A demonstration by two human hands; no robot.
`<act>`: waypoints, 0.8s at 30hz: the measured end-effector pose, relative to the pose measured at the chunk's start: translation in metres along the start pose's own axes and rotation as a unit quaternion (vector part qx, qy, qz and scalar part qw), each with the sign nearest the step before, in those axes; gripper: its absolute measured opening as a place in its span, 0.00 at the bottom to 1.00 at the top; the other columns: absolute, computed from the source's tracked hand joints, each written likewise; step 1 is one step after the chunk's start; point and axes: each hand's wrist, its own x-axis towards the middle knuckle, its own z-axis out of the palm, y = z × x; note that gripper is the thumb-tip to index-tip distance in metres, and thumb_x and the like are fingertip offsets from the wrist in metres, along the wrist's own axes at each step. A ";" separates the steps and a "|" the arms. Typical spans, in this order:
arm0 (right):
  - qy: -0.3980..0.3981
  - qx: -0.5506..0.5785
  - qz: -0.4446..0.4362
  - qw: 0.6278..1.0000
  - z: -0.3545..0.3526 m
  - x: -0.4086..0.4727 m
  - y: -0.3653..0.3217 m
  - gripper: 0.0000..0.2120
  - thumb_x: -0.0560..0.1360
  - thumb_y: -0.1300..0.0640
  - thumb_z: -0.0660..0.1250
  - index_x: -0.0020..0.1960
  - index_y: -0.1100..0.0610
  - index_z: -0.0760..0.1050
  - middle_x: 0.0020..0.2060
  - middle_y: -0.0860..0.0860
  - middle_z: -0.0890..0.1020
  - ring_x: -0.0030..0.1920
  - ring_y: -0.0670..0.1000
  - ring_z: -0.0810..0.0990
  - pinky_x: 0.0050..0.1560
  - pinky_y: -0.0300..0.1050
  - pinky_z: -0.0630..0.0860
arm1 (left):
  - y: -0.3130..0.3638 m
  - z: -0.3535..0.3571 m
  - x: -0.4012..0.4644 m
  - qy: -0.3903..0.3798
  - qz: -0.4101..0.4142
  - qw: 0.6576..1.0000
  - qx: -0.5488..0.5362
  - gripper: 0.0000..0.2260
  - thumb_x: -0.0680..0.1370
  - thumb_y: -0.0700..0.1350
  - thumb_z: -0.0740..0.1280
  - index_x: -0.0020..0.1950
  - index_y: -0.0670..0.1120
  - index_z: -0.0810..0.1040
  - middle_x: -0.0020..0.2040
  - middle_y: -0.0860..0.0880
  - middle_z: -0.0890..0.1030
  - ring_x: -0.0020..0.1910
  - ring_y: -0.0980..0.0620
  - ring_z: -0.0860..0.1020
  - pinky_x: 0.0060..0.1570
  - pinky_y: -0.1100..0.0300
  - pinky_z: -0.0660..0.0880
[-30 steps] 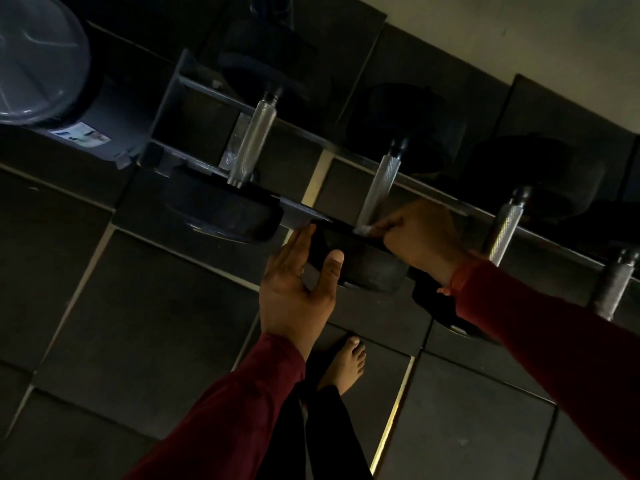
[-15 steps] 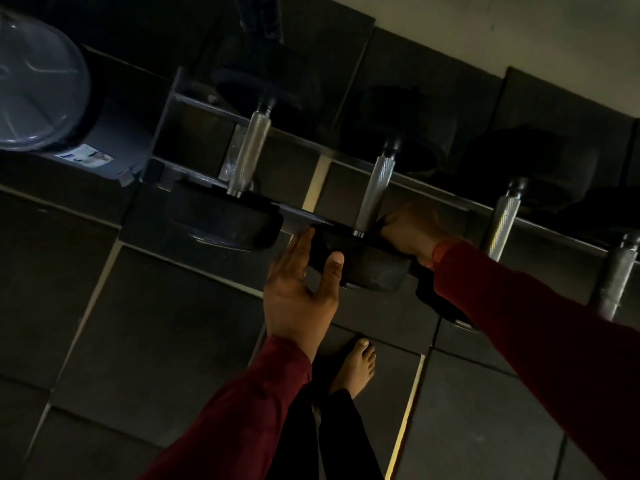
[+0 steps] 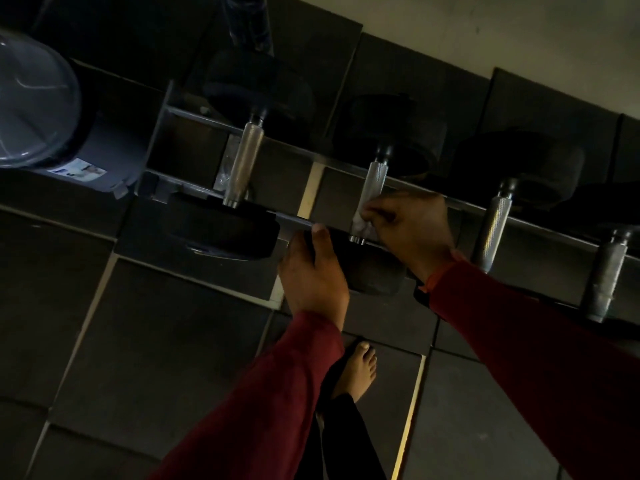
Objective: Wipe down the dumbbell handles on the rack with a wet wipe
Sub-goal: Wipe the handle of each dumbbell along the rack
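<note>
Several dumbbells lie side by side on a low metal rack. My right hand pinches a white wet wipe around the near end of the second dumbbell's knurled steel handle. My left hand rests on the near black weight head of that same dumbbell, fingers curled over its left edge. The first handle stands bare to the left. Two more handles, the third and the fourth, lie to the right.
A grey bin with a clear domed lid stands left of the rack. Dark rubber floor tiles cover the ground in front. My bare foot is on the floor below my hands. A pale wall runs behind the rack.
My right hand has slid forward along the second handle with the wipe, then back near its close end. My left hand moved from hovering to gripping the weight head.
</note>
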 end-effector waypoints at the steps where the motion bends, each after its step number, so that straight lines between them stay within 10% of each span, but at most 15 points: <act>1: 0.030 0.015 0.001 0.999 0.002 0.002 0.001 0.05 0.74 0.58 0.73 0.48 0.54 0.86 0.45 0.49 0.87 0.46 0.46 0.85 0.51 0.40 0.81 | 0.005 0.005 0.005 0.022 -0.018 1.000 0.013 0.25 0.77 0.66 0.52 0.58 0.52 0.78 0.55 0.48 0.81 0.57 0.47 0.77 0.61 0.43 0.73; 11: -0.077 0.108 0.124 0.983 0.002 -0.015 0.010 0.08 0.70 0.57 0.78 0.48 0.48 0.86 0.47 0.43 0.82 0.46 0.40 0.81 0.46 0.22 0.70 | 0.023 0.018 0.023 0.102 -0.159 0.981 0.042 0.22 0.83 0.55 0.54 0.68 0.44 0.74 0.66 0.42 0.74 0.64 0.44 0.69 0.63 0.52 0.63; 18: 0.114 0.116 0.110 0.981 0.011 0.017 0.010 0.10 0.72 0.49 0.71 0.46 0.54 0.86 0.42 0.49 0.85 0.41 0.39 0.81 0.44 0.33 0.78 | 0.022 0.020 0.023 0.124 -0.150 0.980 0.040 0.21 0.82 0.56 0.55 0.65 0.44 0.77 0.64 0.43 0.76 0.63 0.44 0.70 0.63 0.50 0.65; 24: 0.227 0.235 0.294 0.898 0.028 0.025 -0.003 0.06 0.71 0.54 0.77 0.47 0.53 0.87 0.44 0.45 0.87 0.41 0.33 0.81 0.50 0.29 0.77 | 0.025 0.019 0.022 0.118 -0.155 0.980 0.047 0.20 0.82 0.55 0.56 0.66 0.45 0.76 0.65 0.43 0.76 0.64 0.44 0.70 0.59 0.54 0.63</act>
